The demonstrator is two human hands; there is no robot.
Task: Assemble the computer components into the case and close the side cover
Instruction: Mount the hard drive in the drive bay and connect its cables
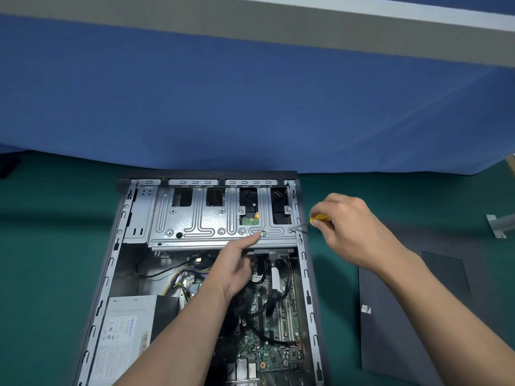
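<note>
An open computer case [110, 268] lies flat on the green mat. A silver metal drive cage [200, 218] spans its far end. My left hand [237, 266] grips the cage's near edge, thumb on top beside a screw hole and fingers curled underneath. My right hand [348, 224] holds a yellow-handled screwdriver [320, 218], whose thin tip rests on a screw [290, 230] at the cage's near right corner. The motherboard [276, 338] with black cables and the power supply [125, 335] sit in the near half. The dark side cover [395, 324] lies right of the case.
A blue partition [250, 107] rises just behind the case. A small metal bracket [497, 225] lies on the mat at the far right. Green mat [50, 246] stretches to the left of the case.
</note>
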